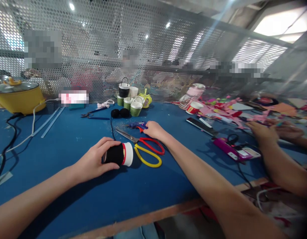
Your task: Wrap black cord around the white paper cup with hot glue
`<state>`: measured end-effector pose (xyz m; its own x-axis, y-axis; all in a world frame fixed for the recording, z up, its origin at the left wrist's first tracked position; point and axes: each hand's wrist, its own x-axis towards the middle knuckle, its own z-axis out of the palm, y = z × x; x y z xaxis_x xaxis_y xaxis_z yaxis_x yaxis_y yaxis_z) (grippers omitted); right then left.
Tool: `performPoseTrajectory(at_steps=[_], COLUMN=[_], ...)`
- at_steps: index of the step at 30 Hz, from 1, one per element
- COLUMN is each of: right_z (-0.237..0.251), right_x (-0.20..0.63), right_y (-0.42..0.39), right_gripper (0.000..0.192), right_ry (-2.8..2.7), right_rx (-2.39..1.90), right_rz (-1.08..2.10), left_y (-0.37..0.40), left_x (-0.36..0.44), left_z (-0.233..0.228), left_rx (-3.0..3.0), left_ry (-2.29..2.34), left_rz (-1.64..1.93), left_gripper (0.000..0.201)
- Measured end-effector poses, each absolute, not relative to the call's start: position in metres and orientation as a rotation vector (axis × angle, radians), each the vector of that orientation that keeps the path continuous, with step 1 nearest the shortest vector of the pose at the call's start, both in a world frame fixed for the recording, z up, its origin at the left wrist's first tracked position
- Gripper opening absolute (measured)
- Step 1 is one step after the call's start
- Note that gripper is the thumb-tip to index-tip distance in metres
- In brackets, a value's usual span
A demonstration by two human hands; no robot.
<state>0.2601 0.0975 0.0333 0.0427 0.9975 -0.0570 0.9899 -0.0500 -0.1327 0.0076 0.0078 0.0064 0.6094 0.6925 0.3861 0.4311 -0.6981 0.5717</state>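
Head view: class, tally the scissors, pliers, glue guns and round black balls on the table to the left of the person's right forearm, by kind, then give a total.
Scissors: 1
Pliers: 1
Glue gun, at the right hand: 1
Black balls: 2
Total: 5

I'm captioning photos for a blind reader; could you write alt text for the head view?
A person's left hand holds a black-and-white cup sideways at a blue table, while the right hand grasps a blue glue gun. Red-and-yellow-handled scissors lie beside the cup; another person's hand shows at right.
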Motion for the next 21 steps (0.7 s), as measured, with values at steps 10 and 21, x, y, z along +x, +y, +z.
performPoseTrajectory(at_steps=[10, 21], right_z=[0.027, 0.073], right_x=[0.268, 0.246], right_y=[0.100, 0.035], right_gripper=[0.018, 0.019], right_ry=[-1.904, -1.865], right_rx=[-2.102, -1.472], right_rz=[0.398, 0.913], left_y=[0.010, 0.021], left_x=[0.006, -0.001], left_z=[0.004, 0.008], left_rx=[2.396, 2.360], left_ry=[0.964, 1.089], left_rz=[0.868, 0.892], left_gripper=[0.049, 0.048])
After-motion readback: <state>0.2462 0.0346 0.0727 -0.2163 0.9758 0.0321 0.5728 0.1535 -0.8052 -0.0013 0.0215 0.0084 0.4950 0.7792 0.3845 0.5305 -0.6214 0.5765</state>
